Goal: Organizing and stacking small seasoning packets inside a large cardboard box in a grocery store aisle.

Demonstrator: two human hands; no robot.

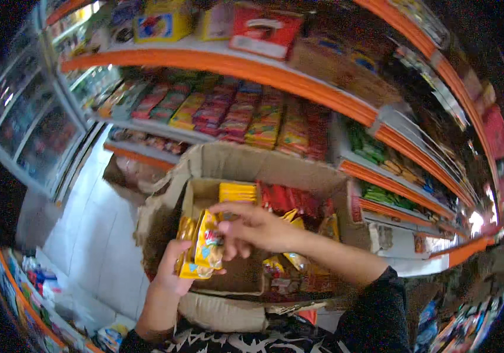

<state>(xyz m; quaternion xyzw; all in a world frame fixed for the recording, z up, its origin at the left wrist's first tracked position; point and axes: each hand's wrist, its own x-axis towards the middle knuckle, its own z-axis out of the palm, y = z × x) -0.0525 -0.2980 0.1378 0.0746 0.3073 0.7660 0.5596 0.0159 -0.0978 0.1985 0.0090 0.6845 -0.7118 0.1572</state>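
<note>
My left hand is closed around a small stack of yellow snack packets, held upright over a large open cardboard box. The front yellow packet shows a red and white label and faces right. My right hand reaches across from the right, its index finger and thumb at that packet's upper right edge, the other fingers curled and slightly blurred. Below the hands, the large box holds a smaller cardboard tray. More yellow packets stand in a row at the tray's far side.
Red packets and loose yellow packets fill the box's right side. Behind it, orange-edged shelves carry rows of colourful packets. A glass-doored cooler stands at left beside the tiled floor. Another shelf lies at lower left.
</note>
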